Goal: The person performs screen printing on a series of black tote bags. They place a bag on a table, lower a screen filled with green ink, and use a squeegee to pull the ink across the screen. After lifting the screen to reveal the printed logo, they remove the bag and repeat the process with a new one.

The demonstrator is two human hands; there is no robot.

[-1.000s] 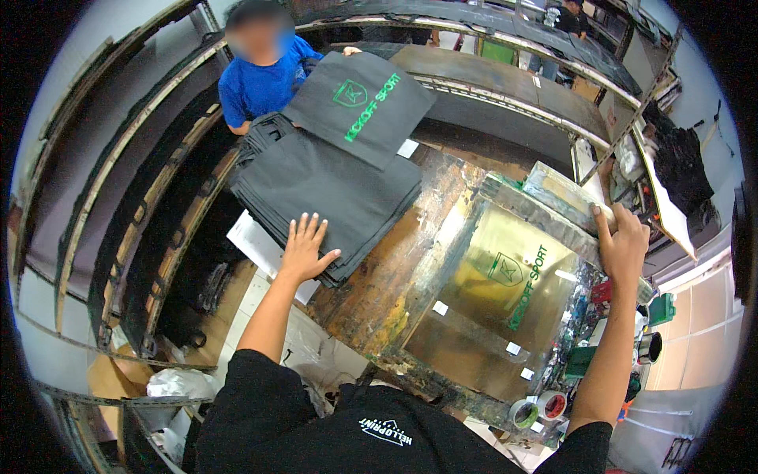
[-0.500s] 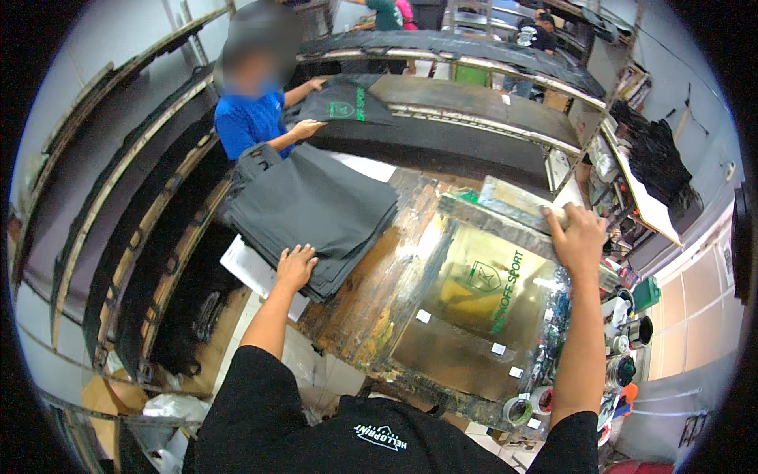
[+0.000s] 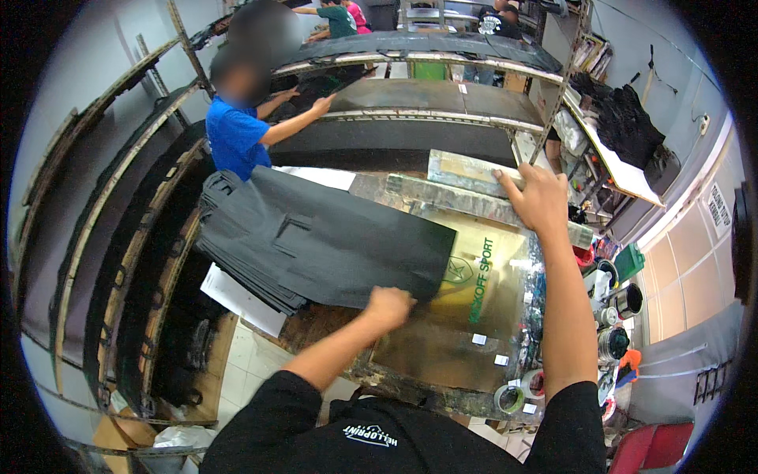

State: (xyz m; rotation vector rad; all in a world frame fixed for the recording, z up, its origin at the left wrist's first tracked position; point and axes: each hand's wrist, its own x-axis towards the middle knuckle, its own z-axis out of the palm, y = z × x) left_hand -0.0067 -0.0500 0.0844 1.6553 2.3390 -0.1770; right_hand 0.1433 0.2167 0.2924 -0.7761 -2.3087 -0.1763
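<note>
My left hand point(image 3: 390, 307) is closed on the near edge of a dark grey fabric bag point(image 3: 355, 237). This bag stretches from a stack of similar bags point(image 3: 245, 276) to a yellow panel point(image 3: 474, 225) with a green crest and lettering, covering part of it. At the far side of the panel, my right hand point(image 3: 539, 199) is closed around the right end of a pale, squeegee-like bar point(image 3: 470, 175), thumb on its front. That bar stands beside a worn wooden frame bar point(image 3: 458, 201); whether my fingers also grip the wood is hidden.
A co-worker in a blue shirt point(image 3: 233, 134) holds a dark bag point(image 3: 335, 81) beyond the stack. Long racks point(image 3: 118, 229) line the left; others point(image 3: 442, 103) run across the back. Ink pots point(image 3: 612, 344) crowd the right edge, and tape rolls point(image 3: 509, 399) sit at the near right corner.
My left hand has gone from lying on the stack to gripping a bag and drawing it rightward onto the panel. The co-worker's bag has moved toward the rack. My right hand keeps its hold.
</note>
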